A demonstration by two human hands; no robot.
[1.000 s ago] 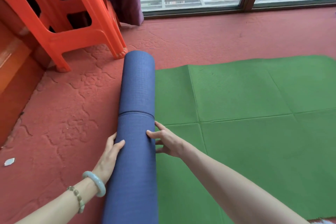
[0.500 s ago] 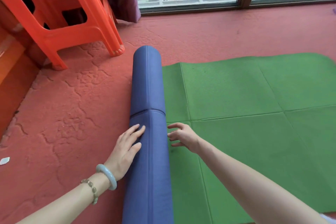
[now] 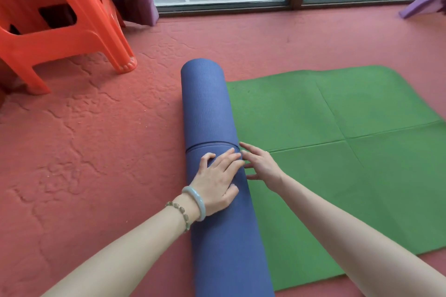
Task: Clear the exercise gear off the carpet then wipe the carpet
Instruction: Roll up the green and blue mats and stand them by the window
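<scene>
Two-handed clasp mid-roll, probably — soft, light rolled yoga mat [image 3: 207, 108] under flat, spread fingers of the left hand [image 3: 217, 183], right hand [image 3: 261, 167] splayed alongside.

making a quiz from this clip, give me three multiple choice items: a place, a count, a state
1. Where does the rolled blue yoga mat lie? A) along the left edge of the green mat B) across the green mat's middle C) standing upright on its end
2. How many bracelets are on the wrist of the left hand? A) none B) one C) two
3. The green mat is: A) rolled up B) spread flat C) folded in half

1 A, the roll runs along that edge; 2 C, a pale bangle and a bead bracelet; 3 B, it lies open on the red carpet, showing only creases.
</scene>
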